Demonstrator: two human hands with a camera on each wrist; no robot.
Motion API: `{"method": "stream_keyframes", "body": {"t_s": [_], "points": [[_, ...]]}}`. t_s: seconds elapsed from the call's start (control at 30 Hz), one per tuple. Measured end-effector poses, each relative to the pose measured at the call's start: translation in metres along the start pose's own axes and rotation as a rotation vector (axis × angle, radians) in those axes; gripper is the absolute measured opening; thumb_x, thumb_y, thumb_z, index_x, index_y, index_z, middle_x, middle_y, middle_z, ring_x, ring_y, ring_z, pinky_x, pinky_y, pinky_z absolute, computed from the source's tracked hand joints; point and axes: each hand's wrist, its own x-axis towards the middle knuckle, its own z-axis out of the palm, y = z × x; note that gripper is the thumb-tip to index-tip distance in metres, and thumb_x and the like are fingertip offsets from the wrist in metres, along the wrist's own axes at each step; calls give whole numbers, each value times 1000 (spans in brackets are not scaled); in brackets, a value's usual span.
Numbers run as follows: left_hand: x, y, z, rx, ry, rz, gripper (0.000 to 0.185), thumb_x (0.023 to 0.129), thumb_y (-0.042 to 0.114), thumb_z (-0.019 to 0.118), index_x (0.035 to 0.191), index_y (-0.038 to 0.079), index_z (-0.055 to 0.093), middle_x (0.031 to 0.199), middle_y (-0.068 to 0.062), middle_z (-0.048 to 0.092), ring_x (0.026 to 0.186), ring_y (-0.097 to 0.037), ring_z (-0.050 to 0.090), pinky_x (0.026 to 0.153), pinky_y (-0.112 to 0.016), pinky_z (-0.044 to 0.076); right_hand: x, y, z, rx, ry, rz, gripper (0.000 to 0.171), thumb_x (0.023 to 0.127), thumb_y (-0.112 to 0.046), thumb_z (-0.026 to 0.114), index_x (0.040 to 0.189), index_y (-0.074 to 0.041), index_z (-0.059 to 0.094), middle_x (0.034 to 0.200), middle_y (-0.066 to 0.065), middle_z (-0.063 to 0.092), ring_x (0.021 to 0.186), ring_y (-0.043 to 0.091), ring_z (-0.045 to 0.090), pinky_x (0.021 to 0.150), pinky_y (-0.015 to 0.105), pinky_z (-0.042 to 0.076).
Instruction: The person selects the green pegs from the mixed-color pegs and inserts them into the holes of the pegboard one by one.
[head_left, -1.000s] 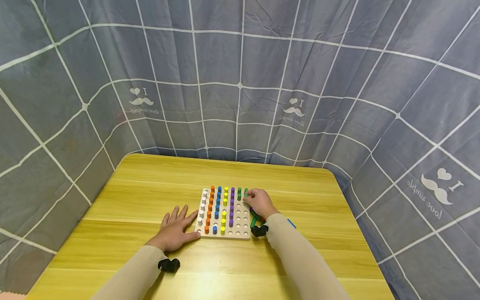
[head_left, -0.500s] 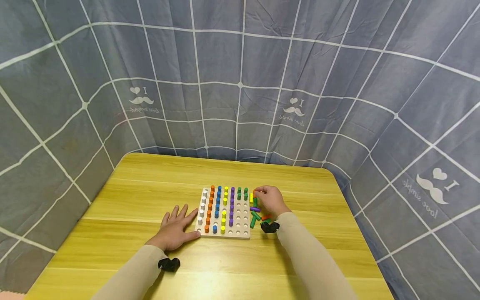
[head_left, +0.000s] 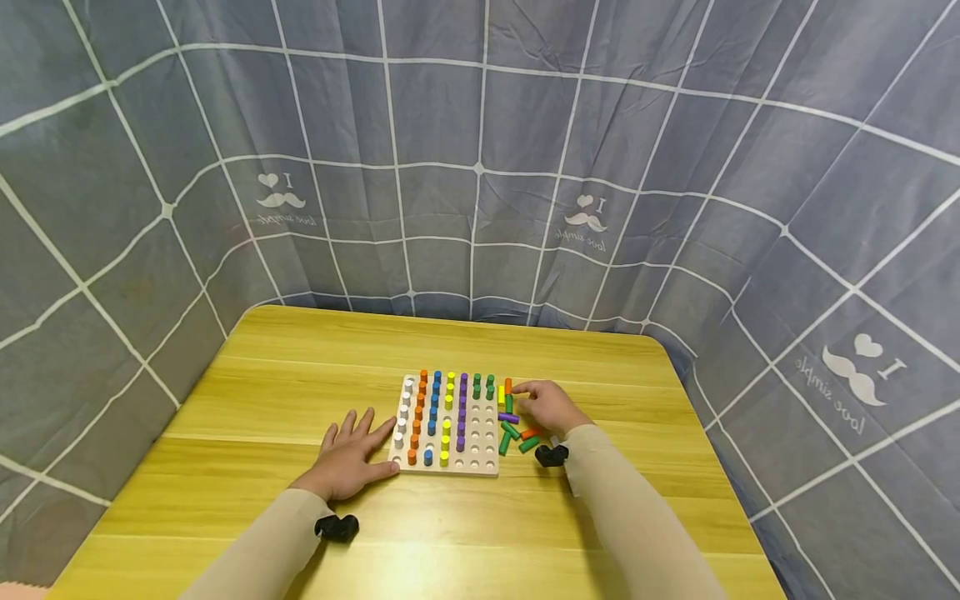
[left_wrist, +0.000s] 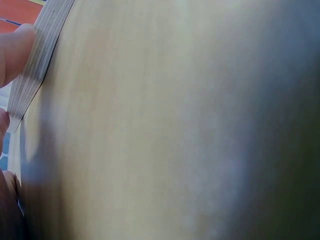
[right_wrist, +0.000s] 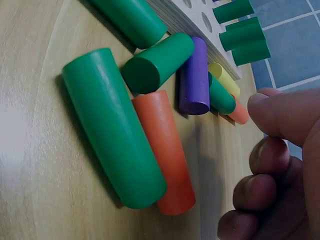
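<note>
A pale wooden pegboard point(head_left: 482, 468) stands upright pegs in columns of white, orange, blue, yellow, purple and green point(head_left: 490, 392). My left hand point(head_left: 347, 467) lies with fingers spread on the table, thumb and index fingertip at the board's left edge. To the board's right, my right hand point(head_left: 553, 407) hovers with its index finger near an orange peg point(head_left: 507, 386). Nothing shows between its loosely bent fingers in the right wrist view. Loose pegs lie beside that hand: yellow point(head_left: 501, 396), purple point(right_wrist: 194, 75), another orange point(right_wrist: 165, 155) and several green ones point(right_wrist: 115, 130).
The wooden table point(head_left: 300, 358) extends around the board on every side. Grey curtains point(head_left: 435, 200) with white grid lines enclose its back and sides. Black wrist cameras point(head_left: 337, 528) sit on both wrists.
My right hand has let go of a green peg in the board's last column and moved right, uncovering the loose pegs. My left hand keeps its place.
</note>
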Motion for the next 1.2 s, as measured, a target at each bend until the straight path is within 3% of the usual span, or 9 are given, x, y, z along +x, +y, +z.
{"method": "stream_keyframes", "body": {"t_s": [0.1,0.27,0.37,0.5,0.6,0.73,1.07,1.2], "points": [[0,0,0,-1,-1,-3,88,96,67,63,167,25,33,175,-25,10,160,-55,-3,124,-74,-5,3,1,1,-10,-43,-20,34,101,-14,64,133,-16,75,113,11,72,74,19,51,67,29,47],[-1,0,-1,-7,1,-1,88,96,67,63,167,25,33,175,-25,10,160,-55,-3,123,-74,-5,5,0,3,-37,-87,-25,37,101,-15,63,136,-17,73,83,7,62,66,16,50,62,29,47],[-1,-2,0,-7,3,1,88,96,67,63,167,25,33,175,-26,10,160,-55,-3,123,-74,-5,4,-2,5,-44,-97,-21,35,102,-15,63,135,-16,74,80,4,61,65,17,50,62,30,48],[-2,-3,0,-9,2,3,88,96,67,63,167,25,33,175,-25,10,160,-55,-3,123,-74,-6,3,-4,6,-60,-98,-8,33,103,-14,64,133,-16,75,88,7,67,67,18,52,62,29,49],[-3,-3,-1,-8,0,4,88,96,68,63,167,25,33,175,-25,10,160,-55,-3,123,-74,-6,3,-3,7,-64,-87,5,32,103,-13,63,132,-17,76,111,10,73,73,18,55,63,29,51],[-3,-5,0,-7,-1,7,88,96,68,63,167,26,33,175,-25,10,160,-55,-3,123,-74,-5,3,-1,10,-35,-78,25,31,103,-12,63,130,-17,77,134,12,70,80,19,60,65,30,55],[-16,2,15,-15,26,12,86,97,65,64,167,24,34,175,-26,11,160,-56,-3,123,-74,-6,-7,17,12,-83,-32,-10,26,101,-13,68,124,-15,79,132,10,72,93,19,61,78,30,53],[-22,4,21,-17,41,17,86,97,64,64,167,23,34,174,-27,11,159,-57,-2,123,-75,-5,-12,22,13,-54,-42,8,25,100,-14,68,123,-15,79,127,7,74,93,18,62,83,33,53]]}}
